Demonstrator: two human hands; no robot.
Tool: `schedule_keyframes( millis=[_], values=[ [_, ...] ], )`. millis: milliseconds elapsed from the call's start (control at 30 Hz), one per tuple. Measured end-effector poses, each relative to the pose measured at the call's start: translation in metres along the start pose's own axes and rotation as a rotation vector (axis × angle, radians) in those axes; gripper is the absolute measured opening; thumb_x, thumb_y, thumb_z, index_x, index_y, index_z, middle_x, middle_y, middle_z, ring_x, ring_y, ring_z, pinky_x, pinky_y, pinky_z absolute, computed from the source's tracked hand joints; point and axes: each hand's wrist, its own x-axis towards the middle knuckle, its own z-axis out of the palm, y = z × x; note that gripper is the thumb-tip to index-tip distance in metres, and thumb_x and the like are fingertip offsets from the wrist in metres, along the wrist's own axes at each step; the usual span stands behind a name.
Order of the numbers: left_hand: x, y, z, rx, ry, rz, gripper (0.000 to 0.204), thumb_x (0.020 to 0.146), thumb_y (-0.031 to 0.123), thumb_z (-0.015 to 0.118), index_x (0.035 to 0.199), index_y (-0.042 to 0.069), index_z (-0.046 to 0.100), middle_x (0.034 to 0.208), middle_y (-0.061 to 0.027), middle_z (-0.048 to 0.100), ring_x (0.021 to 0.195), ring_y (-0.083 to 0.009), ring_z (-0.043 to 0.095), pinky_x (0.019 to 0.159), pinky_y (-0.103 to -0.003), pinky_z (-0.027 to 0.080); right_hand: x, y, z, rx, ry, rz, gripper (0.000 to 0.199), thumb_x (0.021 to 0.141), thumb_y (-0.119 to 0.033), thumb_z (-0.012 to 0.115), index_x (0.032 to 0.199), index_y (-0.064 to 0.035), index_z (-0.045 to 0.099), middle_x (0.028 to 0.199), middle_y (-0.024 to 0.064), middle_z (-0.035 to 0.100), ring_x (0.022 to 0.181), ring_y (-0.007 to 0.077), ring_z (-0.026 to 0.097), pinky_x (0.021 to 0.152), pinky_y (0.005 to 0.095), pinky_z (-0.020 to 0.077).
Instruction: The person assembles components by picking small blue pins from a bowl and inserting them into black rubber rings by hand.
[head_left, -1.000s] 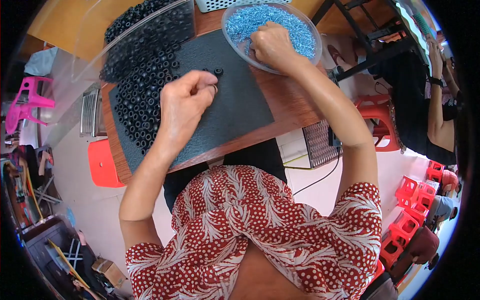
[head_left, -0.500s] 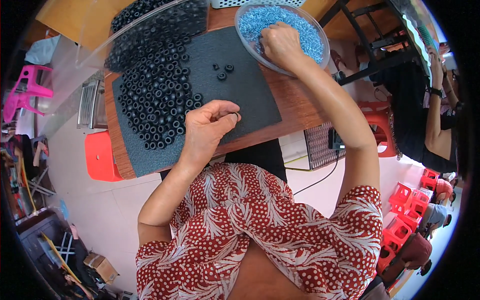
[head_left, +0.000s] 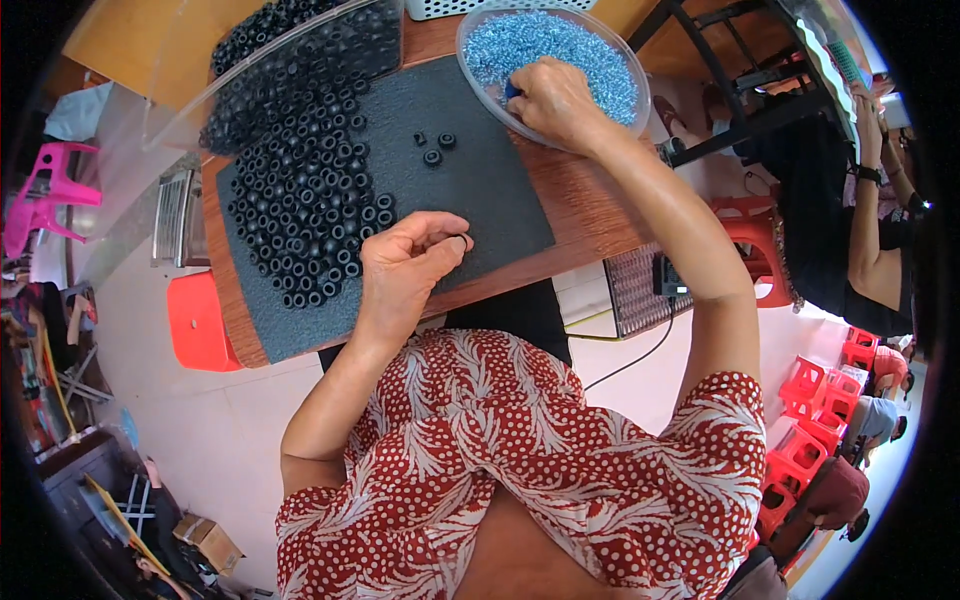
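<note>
My left hand (head_left: 405,262) is over the near part of the dark mat (head_left: 490,200), thumb and fingertips pinched on a small black ring (head_left: 466,238), mostly hidden. To its left lies a wide heap of black ring-shaped parts (head_left: 300,200). Beyond it sit 3 loose black parts (head_left: 433,157) on the mat. My right hand (head_left: 556,100) is closed at the near left rim of a round clear tub (head_left: 640,118) full of tiny shiny blue pieces (head_left: 540,42). Something dark blue (head_left: 513,89) shows at its fingertips; its kind is unclear.
A clear bin (head_left: 300,60) with more black parts lies tipped at the far left of the wooden table (head_left: 590,215). A white perforated basket (head_left: 440,8) stands at the back. Red stools (head_left: 198,320) flank the table. Another person's arm (head_left: 868,210) is at far right.
My right hand has drawn back from over the blue pieces toward the tub's near left rim, and the dark blue thing now shows. My left hand keeps its pinch. The view has shifted slightly.
</note>
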Motion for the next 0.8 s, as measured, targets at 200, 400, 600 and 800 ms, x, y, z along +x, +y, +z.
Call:
schedule_keyframes(
  millis=[200,400,600,800],
  values=[
    [0.0,-0.001,0.001,0.014,-0.001,0.009,0.017,0.081,0.003,0.061,0.097,-0.002,0.063,0.085,-0.0082,0.066,0.07,-0.0076,0.057,0.064,-0.019,0.046,-0.005,0.007,0.001,-0.051,0.13,-0.023,0.008,0.071,-0.01,0.062,0.07,-0.0022,0.062,0.073,0.0131,0.06,0.077,0.0325,0.057,0.067,0.0422,0.0458],
    [0.0,-0.003,0.0,0.049,0.001,0.015,0.017,0.081,0.004,0.061,0.097,-0.002,0.063,0.085,-0.0069,0.067,0.069,-0.007,0.057,0.061,-0.018,0.044,-0.006,0.01,-0.001,-0.052,0.16,-0.115,0.006,0.066,-0.002,0.06,0.07,-0.0043,0.063,0.073,0.0101,0.058,0.077,0.0291,0.055,0.067,0.0393,0.0457],
    [0.0,-0.005,-0.001,0.082,0.001,0.029,0.017,0.081,0.005,0.061,0.098,-0.001,0.063,0.085,-0.0061,0.067,0.069,-0.0065,0.056,0.059,-0.018,0.043,-0.005,0.016,-0.015,-0.019,0.195,-0.156,0.01,0.067,0.002,0.06,0.073,-0.0041,0.066,0.071,0.0093,0.057,0.076,0.0272,0.054,0.068,0.0375,0.0454],
    [-0.001,-0.005,-0.001,0.063,-0.016,0.021,0.016,0.082,0.002,0.06,0.098,-0.002,0.063,0.084,-0.0036,0.065,0.073,-0.004,0.056,0.063,-0.016,0.044,-0.003,0.018,-0.011,-0.015,0.24,-0.111,0.006,0.068,0.0,0.062,0.072,-0.0023,0.065,0.07,0.0092,0.058,0.076,0.0269,0.054,0.068,0.0381,0.0453]
  ],
)
